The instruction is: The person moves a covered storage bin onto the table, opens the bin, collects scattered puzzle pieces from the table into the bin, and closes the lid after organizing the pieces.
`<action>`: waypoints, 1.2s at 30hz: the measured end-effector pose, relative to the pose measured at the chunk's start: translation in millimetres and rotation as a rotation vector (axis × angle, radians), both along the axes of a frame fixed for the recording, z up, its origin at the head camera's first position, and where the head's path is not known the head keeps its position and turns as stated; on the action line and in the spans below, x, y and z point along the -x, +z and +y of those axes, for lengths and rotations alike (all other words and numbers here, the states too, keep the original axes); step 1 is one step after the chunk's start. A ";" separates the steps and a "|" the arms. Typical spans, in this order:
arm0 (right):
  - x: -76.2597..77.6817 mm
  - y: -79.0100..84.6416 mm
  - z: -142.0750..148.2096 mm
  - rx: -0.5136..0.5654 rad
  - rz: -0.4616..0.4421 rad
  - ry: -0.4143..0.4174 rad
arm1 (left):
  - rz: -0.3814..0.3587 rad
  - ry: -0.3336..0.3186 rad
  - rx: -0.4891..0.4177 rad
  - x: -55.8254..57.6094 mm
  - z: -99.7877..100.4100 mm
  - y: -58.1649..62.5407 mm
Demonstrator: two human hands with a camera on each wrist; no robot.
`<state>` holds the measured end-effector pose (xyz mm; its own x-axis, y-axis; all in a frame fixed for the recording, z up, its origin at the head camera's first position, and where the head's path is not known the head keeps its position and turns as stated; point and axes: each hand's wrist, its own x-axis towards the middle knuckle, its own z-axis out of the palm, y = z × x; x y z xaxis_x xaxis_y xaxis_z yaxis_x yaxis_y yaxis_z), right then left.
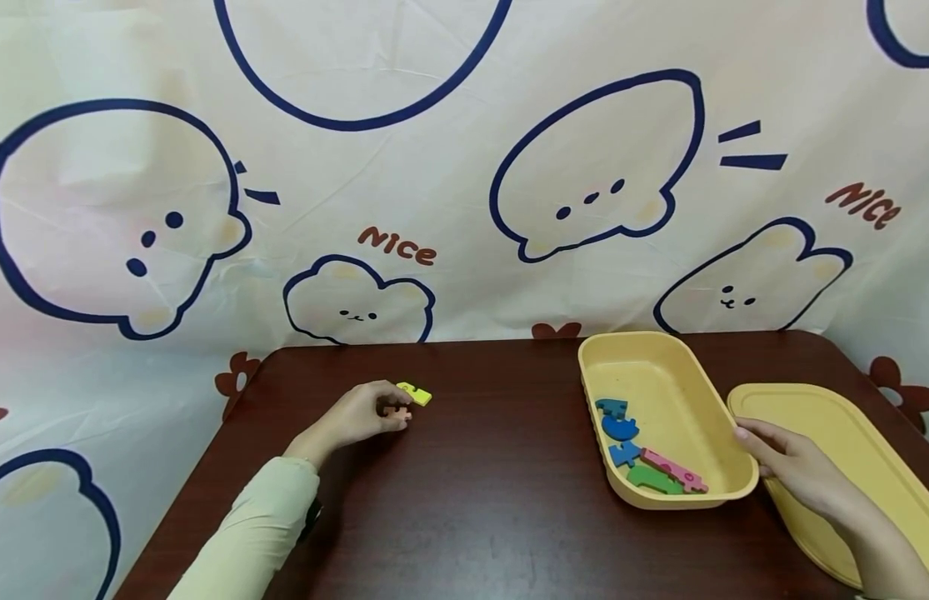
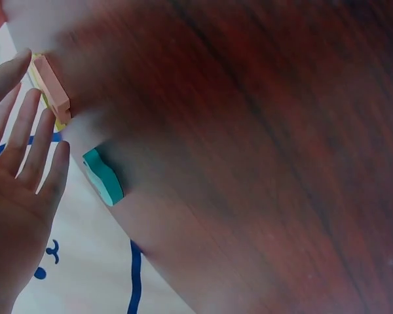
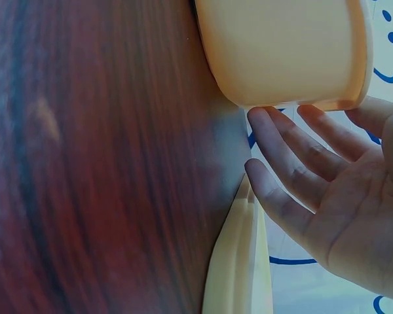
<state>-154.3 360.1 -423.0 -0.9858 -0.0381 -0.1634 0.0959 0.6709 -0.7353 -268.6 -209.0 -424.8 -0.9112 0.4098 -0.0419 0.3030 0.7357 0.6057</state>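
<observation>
My left hand (image 1: 353,415) reaches over a salmon puzzle piece (image 1: 397,413), its thumb and forefinger spread on either side. In the left wrist view the fingers are mostly extended beside that piece. A yellow puzzle piece (image 1: 415,394) lies just beyond the fingertips. One teal piece (image 2: 103,178) stands near the little finger; the hand hides it in the head view. My right hand (image 1: 805,471) holds the yellow plastic box (image 1: 681,408) by its right rim, thumb on top and fingers against the outside. Inside lie several puzzle pieces: blue, teal, a pink one (image 1: 672,469) and a green one (image 1: 654,479).
A yellow lid (image 1: 831,433) lies to the right of the box, partly under my right arm. The dark wooden table (image 1: 494,467) ends at a patterned curtain (image 1: 464,183) behind it.
</observation>
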 end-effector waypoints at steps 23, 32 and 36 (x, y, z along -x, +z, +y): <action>-1.0 -1.7 -0.3 -0.005 0.024 -0.001 | -0.011 -0.005 0.063 1.5 -1.7 -2.5; -1.2 0.1 -0.7 0.003 0.013 0.005 | 0.004 0.013 0.072 0.0 -0.5 -3.6; -1.3 0.9 -0.9 0.000 0.005 0.006 | 0.019 0.011 0.071 -0.8 -0.3 -3.3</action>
<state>-153.0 359.3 -422.1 -0.9864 -0.0438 -0.1583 0.0883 0.6712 -0.7360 -267.8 -209.3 -428.1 -0.9167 0.3960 -0.0531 0.3053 0.7801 0.5461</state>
